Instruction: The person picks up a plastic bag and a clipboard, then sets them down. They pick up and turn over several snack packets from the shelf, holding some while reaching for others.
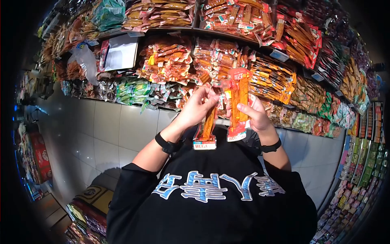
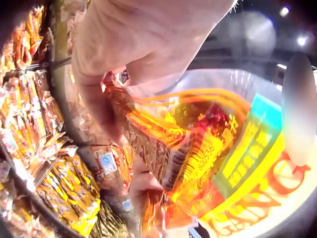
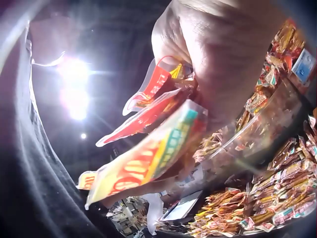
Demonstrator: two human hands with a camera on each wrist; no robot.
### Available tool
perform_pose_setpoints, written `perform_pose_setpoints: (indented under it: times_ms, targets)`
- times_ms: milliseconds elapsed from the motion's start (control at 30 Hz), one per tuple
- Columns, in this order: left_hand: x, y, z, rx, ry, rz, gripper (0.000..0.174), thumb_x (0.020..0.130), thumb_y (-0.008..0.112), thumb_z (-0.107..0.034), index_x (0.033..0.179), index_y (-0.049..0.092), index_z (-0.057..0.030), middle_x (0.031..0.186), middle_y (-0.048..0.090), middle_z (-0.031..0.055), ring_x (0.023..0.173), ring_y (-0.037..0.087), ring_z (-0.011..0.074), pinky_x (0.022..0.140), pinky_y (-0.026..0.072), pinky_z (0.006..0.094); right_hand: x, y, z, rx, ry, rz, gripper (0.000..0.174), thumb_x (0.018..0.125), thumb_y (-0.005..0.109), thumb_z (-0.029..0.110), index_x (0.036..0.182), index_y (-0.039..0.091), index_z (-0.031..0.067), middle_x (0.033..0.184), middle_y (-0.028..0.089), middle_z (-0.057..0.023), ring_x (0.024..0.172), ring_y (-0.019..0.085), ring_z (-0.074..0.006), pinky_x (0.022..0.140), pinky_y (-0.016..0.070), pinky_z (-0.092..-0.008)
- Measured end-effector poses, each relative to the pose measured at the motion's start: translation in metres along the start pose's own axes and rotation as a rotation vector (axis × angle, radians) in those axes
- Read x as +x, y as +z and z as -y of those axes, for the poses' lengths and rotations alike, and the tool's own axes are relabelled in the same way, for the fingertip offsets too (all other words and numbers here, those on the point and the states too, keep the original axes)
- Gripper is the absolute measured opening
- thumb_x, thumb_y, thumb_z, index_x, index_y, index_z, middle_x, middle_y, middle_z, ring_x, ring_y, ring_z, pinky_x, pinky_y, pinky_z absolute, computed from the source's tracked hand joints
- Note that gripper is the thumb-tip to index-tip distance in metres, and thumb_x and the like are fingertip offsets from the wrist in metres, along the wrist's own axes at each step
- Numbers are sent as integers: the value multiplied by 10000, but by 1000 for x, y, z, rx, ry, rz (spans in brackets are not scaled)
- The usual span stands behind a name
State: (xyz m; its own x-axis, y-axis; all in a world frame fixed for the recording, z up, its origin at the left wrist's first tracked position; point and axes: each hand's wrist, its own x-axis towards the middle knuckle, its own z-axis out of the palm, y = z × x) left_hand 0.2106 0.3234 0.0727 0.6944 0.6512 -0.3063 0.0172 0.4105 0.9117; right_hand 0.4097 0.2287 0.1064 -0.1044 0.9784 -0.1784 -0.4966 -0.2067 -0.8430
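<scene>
OK, so both hands are up mid-chest, side by side, nobody's palm spread. L hand (image 1: 197,109) has thumb & fingertips pinched at the top end of one clear-and-red pkt (image 1: 206,130), which hangs down w/ a brown stick-shaped snack inside & white "WUGA…" lettering strip at its bottom. R hand (image 1: 260,117), just beside, grips a few overlapping red pkts (image 1: 239,105), thumb across the front, orange-brown sticks showing thru; exact no. I can't tell. Its pkts stand roughly upright, bottoms near the hanging one.

Black wristbands, one per wrist: L band (image 1: 165,143), R band (image 1: 271,146). Below the hands, a blk T-shirt (image 1: 211,223) w/ big blue-&-white characters.

Beyond the hands, tiered shelves of snack pkts: red-orange piles (image 1: 164,61) up-left of L hand, yellow-orange stack (image 1: 272,77) up-right of R hand. Farther left of L hand, green pkts (image 1: 133,92), a white-faced flat thing (image 1: 120,52) & a clear plastic bag (image 1: 86,61). Pale floor tiles (image 1: 106,126) lie down-left, w/ a yellow-&-blk box (image 1: 94,197) farther down. Well off to the right of R hand, racks of small colored pkts (image 1: 357,175).
</scene>
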Motion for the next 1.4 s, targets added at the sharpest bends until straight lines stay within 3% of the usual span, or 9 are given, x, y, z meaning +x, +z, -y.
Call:
perform_pose_setpoints:
  times_ms: [167, 300, 400, 467, 567, 700, 1100, 1233, 1400]
  targets:
    - [-13, -33, -17, -268, -149, 166, 412, 928, 630, -41, 1265, 393, -27, 1074, 600, 134, 806, 668, 200, 695, 564, 306, 33, 10, -10, 4, -1, -82, 355, 903, 560, 79, 1234, 483, -25, 1000, 655, -151, 870, 670, -223, 774, 559, -355]
    - [-16, -79, -41, -162, -212, 350, 530, 849, 694, 45, 1298, 418, -6, 1068, 657, 125, 927, 681, 183, 821, 562, 288, 62, 30, -13, 13, -6, -125, 371, 907, 542, 123, 1240, 480, -29, 1014, 636, -142, 877, 654, -214, 763, 545, -344]
    - [-14, -108, -56, -281, -260, 493, 430, 871, 630, 71, 1276, 499, 7, 1107, 648, 160, 1005, 671, 239, 905, 556, 348, 81, 44, -16, 40, -31, -142, 399, 893, 544, 138, 1248, 478, -32, 1017, 630, -140, 884, 647, -214, 769, 539, -339]
    - [-14, -126, -65, -287, -329, 559, 315, 911, 589, 37, 1218, 518, 22, 1105, 648, 182, 952, 688, 256, 833, 591, 370, 91, 52, -19, 64, -50, -146, 427, 896, 522, 187, 1251, 478, -45, 1017, 632, -144, 891, 648, -225, 792, 538, -347]
    - [-4, -152, -82, -323, -313, 494, 209, 961, 559, -52, 1159, 525, 4, 1048, 661, 187, 851, 709, 264, 723, 621, 387, 104, 51, -33, 229, -1, -153, 441, 921, 477, 237, 1250, 496, -56, 1045, 638, -158, 912, 650, -236, 809, 540, -360]
    - [16, -171, -96, -331, -128, 305, 205, 977, 548, -78, 1181, 540, -59, 959, 680, 160, 705, 651, 180, 633, 531, 284, 120, 75, -28, 219, -155, -174, 403, 958, 449, 183, 1290, 464, -44, 1082, 633, -159, 958, 647, -242, 847, 539, -371]
    - [16, -145, -126, 22, -53, 153, 208, 888, 704, -92, 1047, 623, 16, 877, 706, 71, 726, 648, 90, 649, 512, 213, 160, 121, -32, 163, -523, -533, 276, 1005, 464, 79, 1275, 467, 21, 1123, 598, -68, 990, 592, -121, 874, 505, -306]
    - [18, -153, -121, 80, -9, 141, 206, 902, 681, -86, 1064, 612, 20, 897, 716, 95, 748, 669, 113, 653, 508, 217, 168, 117, -44, 24, -506, -503, 281, 986, 522, 82, 1258, 485, 20, 1126, 593, -45, 985, 570, -97, 866, 474, -263]
    - [21, -168, -117, -134, -177, 161, 240, 968, 598, -177, 1087, 594, 31, 932, 713, 115, 740, 677, 135, 601, 503, 222, 169, 119, -46, -585, -604, -463, 430, 893, 641, 32, 1299, 500, 8, 1103, 579, -75, 979, 571, -139, 836, 480, -274]
